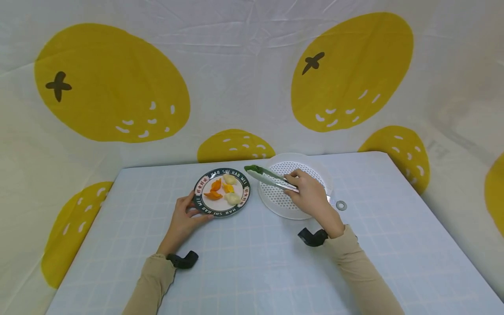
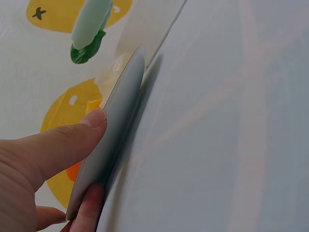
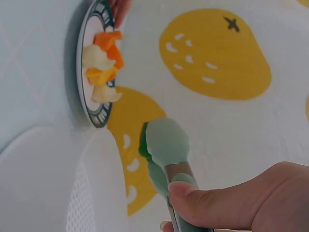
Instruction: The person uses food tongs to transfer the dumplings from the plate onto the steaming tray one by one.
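Plate (image 2: pixel 116 130): underside L wrist, top head.

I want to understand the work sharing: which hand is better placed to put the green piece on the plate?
Probably the right hand: it holds the tongs, whose tips grip the green piece close to the plate. The left hand holds the plate's edge, so it seems better for steadying.

Soft diffuse light, 2 dimmer wrist views, faint shadow beside plate (image 2: pixel 118 121)
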Tool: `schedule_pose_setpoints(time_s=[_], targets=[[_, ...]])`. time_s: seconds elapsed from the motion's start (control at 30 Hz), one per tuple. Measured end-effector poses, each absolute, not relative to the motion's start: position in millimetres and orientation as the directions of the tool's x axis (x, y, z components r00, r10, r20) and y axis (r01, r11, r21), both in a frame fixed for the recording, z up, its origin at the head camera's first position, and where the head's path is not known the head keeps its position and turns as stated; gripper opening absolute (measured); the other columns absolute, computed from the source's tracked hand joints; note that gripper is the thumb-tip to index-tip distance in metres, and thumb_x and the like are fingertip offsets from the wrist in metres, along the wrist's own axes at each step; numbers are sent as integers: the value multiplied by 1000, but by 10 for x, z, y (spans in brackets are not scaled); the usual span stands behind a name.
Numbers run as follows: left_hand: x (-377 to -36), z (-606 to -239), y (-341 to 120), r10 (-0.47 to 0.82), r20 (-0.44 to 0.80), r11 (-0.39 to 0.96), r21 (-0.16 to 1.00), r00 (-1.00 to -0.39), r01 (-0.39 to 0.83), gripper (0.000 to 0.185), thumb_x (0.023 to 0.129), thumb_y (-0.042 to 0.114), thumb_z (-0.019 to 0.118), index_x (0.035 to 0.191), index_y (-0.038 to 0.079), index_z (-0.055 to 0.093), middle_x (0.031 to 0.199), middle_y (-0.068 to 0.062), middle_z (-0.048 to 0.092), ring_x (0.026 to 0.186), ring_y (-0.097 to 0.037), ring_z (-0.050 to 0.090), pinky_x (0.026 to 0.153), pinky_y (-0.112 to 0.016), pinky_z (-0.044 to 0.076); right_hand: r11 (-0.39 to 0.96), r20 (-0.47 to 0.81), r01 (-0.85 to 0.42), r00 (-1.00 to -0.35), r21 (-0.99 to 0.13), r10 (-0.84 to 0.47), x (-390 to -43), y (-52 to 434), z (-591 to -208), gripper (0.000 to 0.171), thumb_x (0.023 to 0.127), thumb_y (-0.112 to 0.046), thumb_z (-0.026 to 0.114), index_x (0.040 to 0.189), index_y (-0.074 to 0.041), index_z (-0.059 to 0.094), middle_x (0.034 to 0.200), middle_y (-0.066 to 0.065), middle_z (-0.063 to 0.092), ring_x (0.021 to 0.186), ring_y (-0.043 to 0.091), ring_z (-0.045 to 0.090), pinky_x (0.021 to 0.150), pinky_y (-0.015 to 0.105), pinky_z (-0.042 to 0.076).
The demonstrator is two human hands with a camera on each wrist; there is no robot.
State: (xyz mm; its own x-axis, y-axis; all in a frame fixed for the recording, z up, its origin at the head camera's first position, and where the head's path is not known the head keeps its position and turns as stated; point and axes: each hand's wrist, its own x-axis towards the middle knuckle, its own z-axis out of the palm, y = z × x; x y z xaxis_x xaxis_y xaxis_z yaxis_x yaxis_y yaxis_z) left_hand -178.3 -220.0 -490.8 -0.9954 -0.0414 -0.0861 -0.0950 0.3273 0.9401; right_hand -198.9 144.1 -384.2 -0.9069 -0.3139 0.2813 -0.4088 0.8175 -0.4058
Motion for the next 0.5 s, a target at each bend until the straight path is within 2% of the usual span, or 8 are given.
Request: schedule_pose_setpoints(time_s=[0.1,0.5], targets=[[-1782,-4909,-2200,-46,-86,338,936,-995,-97,116,70,21,92,159,9,19,139,-14,29,119,-27,50,95,-15,52,837,267,-368,-923,-405,-277,-2032,1530,-3823,42,85,-13,78,124,-2,69,112,14,64,87,29,62,59,40,55],[-1784,-4929,-2214,-49,-79,348,933,-996,-91,115,71,20,91,158,7,19,140,-15,29,119,-28,49,97,-18,52,882,211,-240,-964,-405,-165,-2151,1880,-3812,45,89,-14,73,130,1,63,117,18,61,93,34,61,62,45,55]])
